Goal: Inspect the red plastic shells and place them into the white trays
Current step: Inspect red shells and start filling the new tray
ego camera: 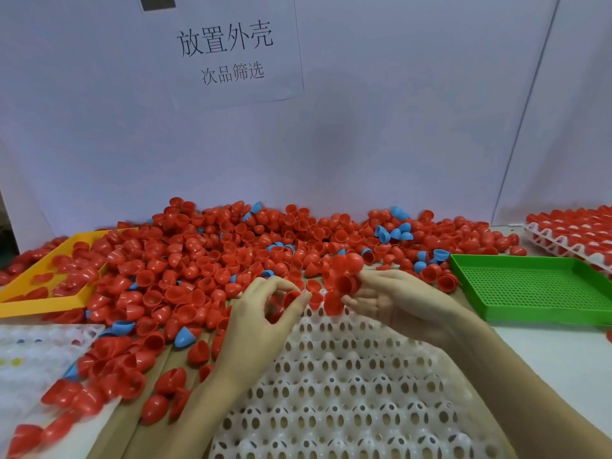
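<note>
Shells [342, 283] in right hand [394, 303], blurred, count unclear.

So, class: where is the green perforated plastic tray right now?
In the head view, the green perforated plastic tray lies on the table at the right, just beyond the right hand, beside the pile of red plastic shells.

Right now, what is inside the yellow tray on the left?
The yellow tray holds loose red shells. The pile spills over its far corner, hiding that part.
</note>
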`<state>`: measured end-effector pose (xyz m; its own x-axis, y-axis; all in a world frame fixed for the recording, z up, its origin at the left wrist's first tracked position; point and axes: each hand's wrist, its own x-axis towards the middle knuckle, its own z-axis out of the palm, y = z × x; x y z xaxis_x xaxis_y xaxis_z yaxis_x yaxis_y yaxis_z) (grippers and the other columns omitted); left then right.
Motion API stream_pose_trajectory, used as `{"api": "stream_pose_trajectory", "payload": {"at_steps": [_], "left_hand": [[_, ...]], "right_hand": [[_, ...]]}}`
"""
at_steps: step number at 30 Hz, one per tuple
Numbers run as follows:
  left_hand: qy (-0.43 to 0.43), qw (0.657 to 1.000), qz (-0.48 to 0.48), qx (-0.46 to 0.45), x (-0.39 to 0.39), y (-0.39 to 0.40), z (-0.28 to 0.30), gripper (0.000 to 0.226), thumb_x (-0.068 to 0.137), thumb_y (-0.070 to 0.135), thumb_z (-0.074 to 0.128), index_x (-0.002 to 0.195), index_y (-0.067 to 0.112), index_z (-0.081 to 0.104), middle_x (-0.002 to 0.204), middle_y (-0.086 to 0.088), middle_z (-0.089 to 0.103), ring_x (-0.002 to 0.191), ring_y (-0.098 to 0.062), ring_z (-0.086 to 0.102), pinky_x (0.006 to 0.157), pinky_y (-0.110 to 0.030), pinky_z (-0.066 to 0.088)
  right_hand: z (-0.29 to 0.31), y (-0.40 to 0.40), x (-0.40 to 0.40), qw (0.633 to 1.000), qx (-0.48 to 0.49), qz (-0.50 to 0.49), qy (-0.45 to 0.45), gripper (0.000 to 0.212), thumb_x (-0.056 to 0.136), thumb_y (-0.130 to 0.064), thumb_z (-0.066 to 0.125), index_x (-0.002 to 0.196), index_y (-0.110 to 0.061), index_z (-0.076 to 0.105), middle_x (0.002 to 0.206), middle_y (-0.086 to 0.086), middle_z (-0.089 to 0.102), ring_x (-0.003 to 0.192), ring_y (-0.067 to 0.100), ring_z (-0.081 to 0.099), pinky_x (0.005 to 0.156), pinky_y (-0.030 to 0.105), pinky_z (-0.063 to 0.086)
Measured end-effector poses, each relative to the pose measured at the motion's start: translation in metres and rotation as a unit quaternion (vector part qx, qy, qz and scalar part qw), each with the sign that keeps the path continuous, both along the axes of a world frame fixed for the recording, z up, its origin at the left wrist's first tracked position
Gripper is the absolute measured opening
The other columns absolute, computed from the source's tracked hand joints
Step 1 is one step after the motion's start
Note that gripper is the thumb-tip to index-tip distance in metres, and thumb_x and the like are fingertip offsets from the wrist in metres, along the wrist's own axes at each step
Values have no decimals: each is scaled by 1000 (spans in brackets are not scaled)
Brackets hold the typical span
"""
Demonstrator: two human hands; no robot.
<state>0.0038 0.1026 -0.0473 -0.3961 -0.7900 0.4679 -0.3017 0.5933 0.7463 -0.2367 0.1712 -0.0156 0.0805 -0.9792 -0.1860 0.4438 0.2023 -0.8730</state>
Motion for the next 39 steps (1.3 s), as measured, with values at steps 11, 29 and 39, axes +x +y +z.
{"api": "stream_pose_trajectory", "payload": {"at_steps": [11,29,39], "left_hand": [[-14,999,-22,41,10,-5,4,39,67,68,81,93,41,70,98,25,71,93,0,68,74,-14,54],[-32,997,-59,-27,1,6,3,29,86,30,84,113,34,73,111,23,69,109,-1,66,91,-17,53],[-11,997,-79,4,-2,9,1,32,93,33,77,123,40,69,112,26,73,110,3,68,96,-20,54]], "right_hand": [[29,-43,-7,952,-35,-168,253,55,101,7,60,153,2,41,131,25,67,110,28,75,89,36,64],[-15,18,28,893,-167,-54,415,17,101,-19,69,114,-27,76,99,1,78,87,17,77,76,30,63],[-18,26,31,817,-254,-77,512,30,98,-15,72,118,-36,65,97,-11,71,86,12,74,71,27,61]]}}
